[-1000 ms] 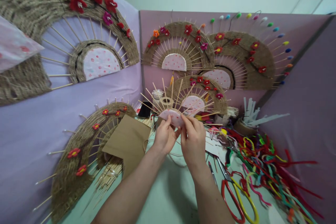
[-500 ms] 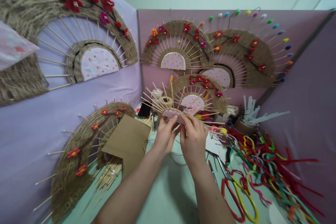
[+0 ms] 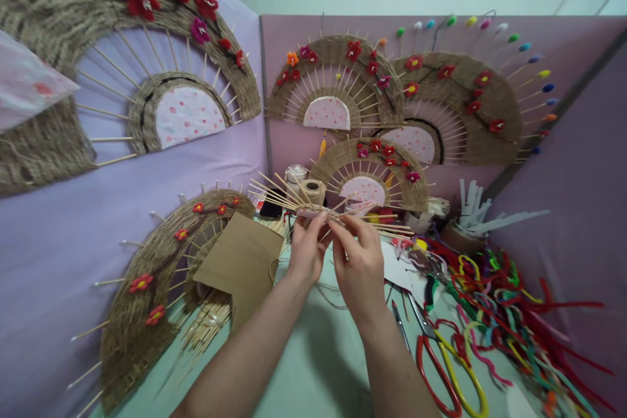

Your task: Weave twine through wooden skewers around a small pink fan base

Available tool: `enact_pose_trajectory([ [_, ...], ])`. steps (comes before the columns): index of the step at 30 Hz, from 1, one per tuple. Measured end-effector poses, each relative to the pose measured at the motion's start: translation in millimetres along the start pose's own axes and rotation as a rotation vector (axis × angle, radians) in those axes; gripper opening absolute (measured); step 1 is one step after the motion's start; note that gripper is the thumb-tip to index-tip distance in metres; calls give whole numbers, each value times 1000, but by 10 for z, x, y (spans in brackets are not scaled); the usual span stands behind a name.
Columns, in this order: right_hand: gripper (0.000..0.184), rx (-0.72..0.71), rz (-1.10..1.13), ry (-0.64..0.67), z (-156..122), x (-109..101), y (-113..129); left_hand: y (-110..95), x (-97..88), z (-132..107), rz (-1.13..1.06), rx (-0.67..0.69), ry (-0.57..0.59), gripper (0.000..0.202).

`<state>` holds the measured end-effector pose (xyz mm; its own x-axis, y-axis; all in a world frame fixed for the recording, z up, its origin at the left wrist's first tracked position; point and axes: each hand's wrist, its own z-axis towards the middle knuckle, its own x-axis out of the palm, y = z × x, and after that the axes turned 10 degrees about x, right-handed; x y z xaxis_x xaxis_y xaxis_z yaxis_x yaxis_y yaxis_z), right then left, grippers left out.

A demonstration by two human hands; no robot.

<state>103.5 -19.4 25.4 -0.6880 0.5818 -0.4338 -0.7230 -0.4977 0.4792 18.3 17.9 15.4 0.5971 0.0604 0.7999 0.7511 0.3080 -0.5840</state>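
Note:
Between my two hands is a small fan frame (image 3: 309,213), a pale base with thin wooden sticks spreading out to both sides. It is tipped nearly edge-on, so most of its patterned face is hidden. My left hand (image 3: 306,249) pinches the near edge with thumb and fingers. Close beside it, the closed fingers of my right hand (image 3: 360,264) grip the same edge near the middle. A strand of twine (image 3: 333,300) lies on the table below the hands. Just behind the frame stands a roll of twine (image 3: 312,189).
Finished twine fans with felt flowers (image 3: 369,176) stand and hang at the back and left. Brown cardboard (image 3: 240,251) and a bundle of sticks (image 3: 208,323) lie left. Scissors (image 3: 453,372), a pen (image 3: 400,323), pipe cleaners (image 3: 509,313) and a tub of white strips (image 3: 463,235) are right.
The fan frame has tilted from showing its pale patterned face to nearly edge-on, its sticks lower. Both hands still grip it. The view has shifted slightly.

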Motion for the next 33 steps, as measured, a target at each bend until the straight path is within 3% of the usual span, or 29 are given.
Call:
enact_pose_trajectory([
  [3, 24, 27, 33, 35, -6, -90, 54, -53, -16, 44, -21, 17, -18, 32],
  [7, 17, 212, -50, 199, -23, -102, -50, -118, -37, 87, -21, 24, -10, 32],
  [10, 30, 320, -36, 227, -30, 24, -215, -130, -38, 93, -11, 43, -5, 33],
  [13, 47, 427, 175, 275, -15, 154, -323, -125, -36, 90, -11, 40, 12, 33],
  [17, 34, 696, 574, 498, 27, 150, -323, -138, -51, 110, -4, 27, 11, 31],
  [21, 38, 914, 766, 454, 63, 47, -295, -160, -72, 139, -2, 30, -20, 32],
  [29, 41, 934, 777, 418, 77, 35, -343, -161, -58, 132, 35, 2, -24, 35],
  [33, 38, 915, 738, 474, 104, -107, -340, -191, -65, 151, 53, 10, -56, 31],
])
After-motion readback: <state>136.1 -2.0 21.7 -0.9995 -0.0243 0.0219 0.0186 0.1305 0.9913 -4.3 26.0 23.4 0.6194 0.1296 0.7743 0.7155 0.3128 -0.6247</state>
